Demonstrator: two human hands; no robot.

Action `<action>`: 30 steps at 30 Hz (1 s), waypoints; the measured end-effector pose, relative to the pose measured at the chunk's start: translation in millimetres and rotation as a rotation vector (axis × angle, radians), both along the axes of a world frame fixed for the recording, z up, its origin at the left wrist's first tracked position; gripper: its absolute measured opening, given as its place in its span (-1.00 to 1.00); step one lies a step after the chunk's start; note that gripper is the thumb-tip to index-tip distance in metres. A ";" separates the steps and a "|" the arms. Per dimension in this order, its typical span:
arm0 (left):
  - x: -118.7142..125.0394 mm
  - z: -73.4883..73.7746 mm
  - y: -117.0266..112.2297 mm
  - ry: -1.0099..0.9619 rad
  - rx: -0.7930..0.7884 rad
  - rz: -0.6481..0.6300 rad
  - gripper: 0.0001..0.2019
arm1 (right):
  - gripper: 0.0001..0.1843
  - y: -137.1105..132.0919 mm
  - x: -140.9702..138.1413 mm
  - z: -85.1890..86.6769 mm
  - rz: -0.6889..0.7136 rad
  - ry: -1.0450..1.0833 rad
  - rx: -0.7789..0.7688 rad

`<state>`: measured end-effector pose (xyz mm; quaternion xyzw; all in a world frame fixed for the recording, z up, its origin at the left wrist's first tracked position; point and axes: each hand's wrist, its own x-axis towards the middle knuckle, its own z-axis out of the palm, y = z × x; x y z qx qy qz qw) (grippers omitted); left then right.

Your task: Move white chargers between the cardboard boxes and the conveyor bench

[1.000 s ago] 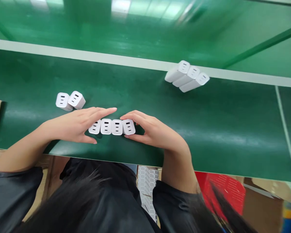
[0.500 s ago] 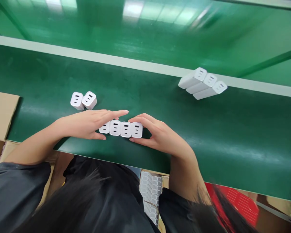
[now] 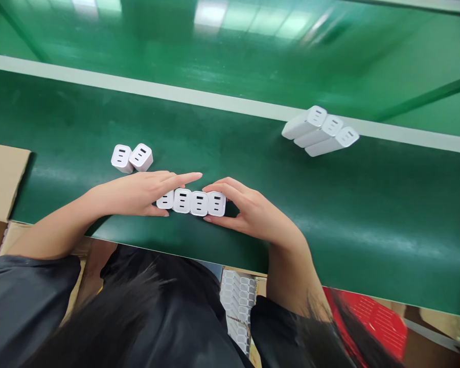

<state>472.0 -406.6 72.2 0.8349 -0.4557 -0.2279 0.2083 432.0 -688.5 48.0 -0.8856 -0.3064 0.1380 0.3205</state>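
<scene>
A row of several white USB wall chargers point(image 3: 182, 201) stands side by side on the green work surface, port faces up. My left hand point(image 3: 132, 196) grips the left-end charger point(image 3: 164, 200) between thumb and fingers, its index finger stretched along the far side of the row. That charger is partly covered by the hand. At the other end, my right hand point(image 3: 255, 212) is closed round the right-end charger point(image 3: 216, 204), with the thumb on the near side and the fingers on the far side. Neighbouring chargers in the row touch each other.
Two more white chargers point(image 3: 121, 157) stand beyond my left hand. Three long white power units point(image 3: 322, 130) lean together at the far right by the pale strip point(image 3: 230, 102). Cardboard point(image 3: 3, 179) lies at left. Below the edge are a white cell tray point(image 3: 237, 306) and a red plastic item point(image 3: 383, 322).
</scene>
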 end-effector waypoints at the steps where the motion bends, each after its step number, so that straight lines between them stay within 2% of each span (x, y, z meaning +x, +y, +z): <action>1: -0.1 0.0 -0.6 -0.004 0.012 0.004 -0.16 | -0.61 -0.3 0.2 -0.2 -0.001 0.001 0.000; 8: -4.6 -5.1 -6.4 -0.087 -0.017 -0.029 -0.24 | -0.61 -5.2 2.9 -1.2 -0.025 -0.020 -0.002; 16: -6.6 -18.1 -12.8 -0.200 -0.085 -0.005 -0.18 | -0.63 -8.0 6.2 2.2 -0.049 -0.009 -0.011; 30: -7.9 -19.3 -15.5 -0.194 -0.072 -0.023 -0.13 | -0.61 -11.4 6.8 -0.8 -0.036 -0.018 -0.025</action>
